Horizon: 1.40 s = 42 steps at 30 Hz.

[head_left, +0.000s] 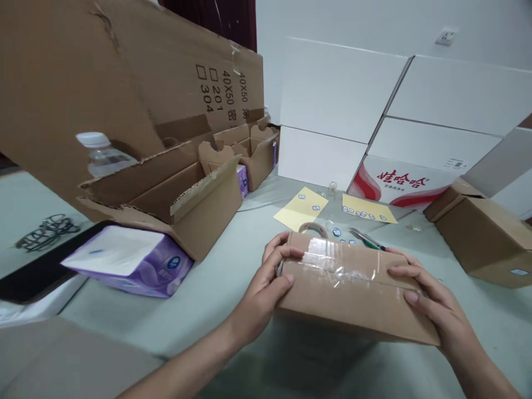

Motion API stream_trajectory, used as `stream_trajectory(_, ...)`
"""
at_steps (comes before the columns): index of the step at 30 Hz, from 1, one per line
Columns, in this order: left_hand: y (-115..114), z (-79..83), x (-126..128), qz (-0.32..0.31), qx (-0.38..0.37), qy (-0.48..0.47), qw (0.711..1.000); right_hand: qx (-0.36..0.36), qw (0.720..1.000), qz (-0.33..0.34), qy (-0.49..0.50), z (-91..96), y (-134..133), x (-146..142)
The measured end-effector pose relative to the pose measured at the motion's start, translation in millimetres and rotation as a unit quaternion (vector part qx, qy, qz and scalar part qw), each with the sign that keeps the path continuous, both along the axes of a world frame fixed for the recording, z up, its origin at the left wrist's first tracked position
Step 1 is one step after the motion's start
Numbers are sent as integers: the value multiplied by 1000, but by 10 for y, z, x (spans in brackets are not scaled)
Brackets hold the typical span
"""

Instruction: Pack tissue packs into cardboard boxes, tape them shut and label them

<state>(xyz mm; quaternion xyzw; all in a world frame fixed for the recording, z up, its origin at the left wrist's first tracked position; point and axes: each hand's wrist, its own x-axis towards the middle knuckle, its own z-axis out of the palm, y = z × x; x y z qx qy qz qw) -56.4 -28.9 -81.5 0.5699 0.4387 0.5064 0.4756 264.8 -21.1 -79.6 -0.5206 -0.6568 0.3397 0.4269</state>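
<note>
Head view, from left to right: on the pale worktop lies a black flat device, with a dark wire coil near it. A purple tissue pack rests partly on this device. Behind stands an open cardboard box with inner dividers, and a plastic water bottle is behind its flap. In the middle, the left hand and the right hand hold a small cardboard box from its two ends, above the worktop, with fingers curved over its taped top. Just behind this box are a roll of packing tape and scissors, near two yellow sheets with small labels. White cartons with red print lean at the wall, and a closed cardboard box sits on the far right.
</note>
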Motion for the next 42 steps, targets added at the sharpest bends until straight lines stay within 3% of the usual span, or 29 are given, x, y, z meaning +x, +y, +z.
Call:
stream_trajectory(4, 35, -35, -54, -7, 49, 58, 997, -8, 1000, 12, -11, 21, -137, 74)
stream_trajectory(7, 73, -16, -77, -20, 45, 75, 996, -14, 999, 36, -25, 109, -108, 178)
stream_trajectory(10, 47, 17, -64, -10, 19, 88, 996, 38, 999, -13, -16, 204, 123, 301)
stream_trajectory(13, -26, 10, -42, 5, -3, 101, 995, 74, 991, -49, -101, 217, 497, 309)
stream_trajectory(19, -95, 16, -39, 11, 12, 138, 990, 31, 976, 113, -185, -57, 1142, -148)
stream_trajectory(24, -74, 125, -7, 4, 21, 142, 990, 20, 953, 225, -201, -247, 1394, -588)
stream_trajectory(27, -41, 168, -28, -4, 11, 202, 979, 8, 945, 268, -185, -224, 1484, -736)
stream_trajectory(32, 29, 358, -86, -50, 132, 347, 927, -41, 946, 303, -109, 163, 1435, -625)
stream_trajectory(38, 171, 653, -21, -192, 226, 359, 885, -76, 956, 285, 10, 824, 936, -350)
stream_trajectory(42, 286, 707, 33, -244, 235, 372, 864, -91, 947, 274, 138, 1062, 608, -353)
